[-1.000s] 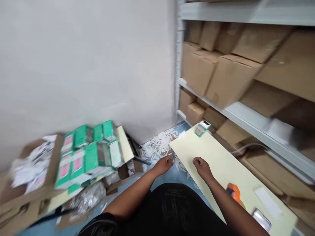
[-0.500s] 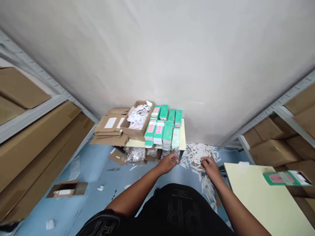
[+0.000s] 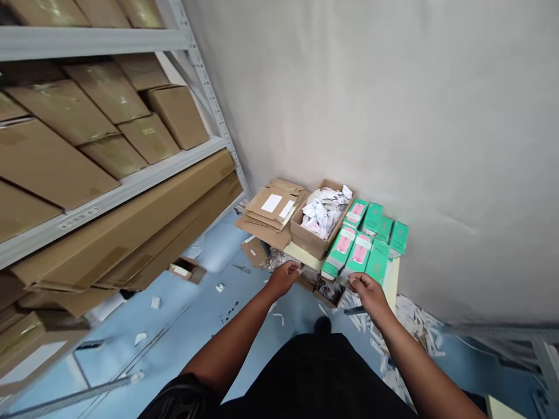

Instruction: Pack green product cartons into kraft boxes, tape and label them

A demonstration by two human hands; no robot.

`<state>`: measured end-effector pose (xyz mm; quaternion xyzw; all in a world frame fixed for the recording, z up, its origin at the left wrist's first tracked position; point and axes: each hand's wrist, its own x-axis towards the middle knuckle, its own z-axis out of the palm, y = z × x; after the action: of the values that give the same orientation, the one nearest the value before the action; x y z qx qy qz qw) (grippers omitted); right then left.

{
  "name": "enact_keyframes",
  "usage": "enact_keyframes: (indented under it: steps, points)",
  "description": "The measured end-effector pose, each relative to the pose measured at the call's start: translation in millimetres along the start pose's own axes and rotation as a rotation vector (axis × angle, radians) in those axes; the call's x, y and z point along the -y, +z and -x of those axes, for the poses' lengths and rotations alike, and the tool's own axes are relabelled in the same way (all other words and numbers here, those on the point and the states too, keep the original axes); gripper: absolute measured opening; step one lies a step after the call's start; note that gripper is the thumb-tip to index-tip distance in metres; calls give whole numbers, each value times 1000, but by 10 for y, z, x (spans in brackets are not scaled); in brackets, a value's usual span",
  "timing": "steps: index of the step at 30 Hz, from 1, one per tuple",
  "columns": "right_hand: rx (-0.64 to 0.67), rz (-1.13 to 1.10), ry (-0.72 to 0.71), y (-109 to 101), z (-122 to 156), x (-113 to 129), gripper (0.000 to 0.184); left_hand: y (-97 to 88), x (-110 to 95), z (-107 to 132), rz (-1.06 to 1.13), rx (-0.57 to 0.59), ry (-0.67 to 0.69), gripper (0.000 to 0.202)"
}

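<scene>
My left hand (image 3: 284,275) and my right hand (image 3: 365,289) are held out in front of me, fingers curled; a tiny pale scrap seems pinched in the left fingertips, too small to name. Just beyond them several green and pink boxes (image 3: 365,244) lie on a pale yellow board (image 3: 302,254) by the wall. An open cardboard box (image 3: 311,238) full of white crumpled wrappers (image 3: 324,209) stands to the left of the green boxes. My right hand is nearest the front green boxes, not touching them.
Flattened cardboard pieces (image 3: 268,208) are stacked left of the open box. A metal shelf rack (image 3: 109,192) loaded with brown cartons fills the left side. White paper strips (image 3: 410,326) litter the blue floor (image 3: 196,314) at the right. A grey wall stands behind.
The view has swung to the left: the yellow board with the lone green box on the right is gone, and the left shelf rack has come in. Both hands stay out front, now closer to the green boxes.
</scene>
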<state>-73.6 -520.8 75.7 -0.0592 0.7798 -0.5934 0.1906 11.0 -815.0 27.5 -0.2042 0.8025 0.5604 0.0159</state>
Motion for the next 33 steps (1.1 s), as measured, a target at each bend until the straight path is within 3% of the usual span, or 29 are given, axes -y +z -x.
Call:
enact_keyframes:
  steps: [4, 10, 16, 21, 26, 30, 33]
  points:
    - [145, -9, -21, 367, -502, 272, 45, -346, 144, -193, 7, -135, -52, 33]
    - [328, -94, -38, 868, -1259, 687, 45, -884, 159, -537, -47, -315, -124, 27]
    - [416, -16, -72, 1207, -1697, 927, 38, -1448, 213, -1090, -153, -446, -171, 27]
    - [341, 10, -84, 1497, -1933, 1009, 37, -2082, 427, -1793, -233, -454, -148, 35]
    - [176, -10, 23, 2023, -2019, 1094, 36, -2654, 746, -2640, -416, -403, -176, 53]
    - [87, -59, 71, 2471, -2028, 1180, 41, -2890, 954, -3137, -472, -278, -244, 66]
    - [37, -50, 64, 2647, -2036, 1223, 41, -2961, 1058, -3349, -482, -232, -262, 67]
